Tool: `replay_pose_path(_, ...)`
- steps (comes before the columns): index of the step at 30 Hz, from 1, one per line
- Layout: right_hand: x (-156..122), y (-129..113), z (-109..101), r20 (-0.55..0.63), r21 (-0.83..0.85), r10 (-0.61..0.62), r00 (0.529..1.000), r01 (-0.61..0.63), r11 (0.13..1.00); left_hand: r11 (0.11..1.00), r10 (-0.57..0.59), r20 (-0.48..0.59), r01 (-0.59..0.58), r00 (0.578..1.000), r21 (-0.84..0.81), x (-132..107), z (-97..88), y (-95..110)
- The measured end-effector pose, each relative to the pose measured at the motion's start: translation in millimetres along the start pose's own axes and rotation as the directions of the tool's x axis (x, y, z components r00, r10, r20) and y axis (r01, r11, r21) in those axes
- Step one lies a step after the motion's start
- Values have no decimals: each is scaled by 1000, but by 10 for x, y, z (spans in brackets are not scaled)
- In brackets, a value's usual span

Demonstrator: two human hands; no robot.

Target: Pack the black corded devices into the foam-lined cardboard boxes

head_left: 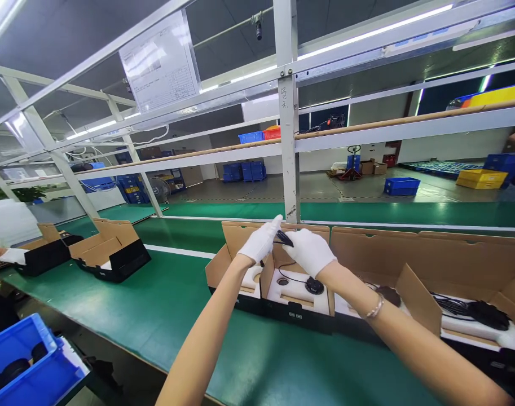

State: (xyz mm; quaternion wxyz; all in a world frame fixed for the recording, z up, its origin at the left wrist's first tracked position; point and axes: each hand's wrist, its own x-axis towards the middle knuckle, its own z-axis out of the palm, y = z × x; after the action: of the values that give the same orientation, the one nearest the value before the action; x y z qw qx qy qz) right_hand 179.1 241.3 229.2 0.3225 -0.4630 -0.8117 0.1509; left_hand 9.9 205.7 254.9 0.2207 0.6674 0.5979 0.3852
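Both my hands wear white gloves and are raised over an open cardboard box (236, 234) with a white foam insert (297, 293). My left hand (260, 242) and my right hand (308, 251) together pinch a small black plug (285, 238) on a thin black cable. The cable hangs down to a round black part (314, 285) lying on the foam. A second open box (426, 254) to the right holds coiled black cable (472, 310) on foam.
The boxes stand on a green conveyor belt (155, 316). Two more open boxes (113, 254) lie to the left, near another person's gloved hand (12, 256). A blue bin (24, 361) with dark round parts sits at the lower left. A white metal post (289, 146) rises behind.
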Motion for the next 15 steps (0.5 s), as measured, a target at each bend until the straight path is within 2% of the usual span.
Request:
replay_pose_path(3, 51, 275, 105, 4, 235, 191, 982, -187, 954, 991, 101, -44, -96, 994, 95, 52, 33, -182)
replay_pose_path(5, 58, 417, 243, 52, 420, 285, 957, -280, 863, 977, 136, -52, -126, 989, 171, 97, 121, -337)
replay_pose_path(6, 55, 467, 342, 91, 523, 324, 942, -322, 790, 969, 142, -46, -129, 989, 210, 126, 188, -415)
replay_pose_path(8, 45, 530, 585, 178, 715, 374, 910, -381, 586, 949, 147, 2, -142, 989, 281, 196, 352, -555)
replay_pose_path(10, 45, 568, 841, 242, 853, 402, 883, -391, 345, 926, 144, 101, -170, 984, 336, 272, 514, -656)
replay_pose_path(12, 61, 612, 1058, 284, 926, 434, 855, -363, 108, 903, 123, 223, -202, 967, 380, 356, 635, -715)
replay_pose_path(15, 96, 716, 1273, 383, 923, 460, 801, -308, -233, 856, 57, 392, -247, 918, 455, 501, 735, -763)
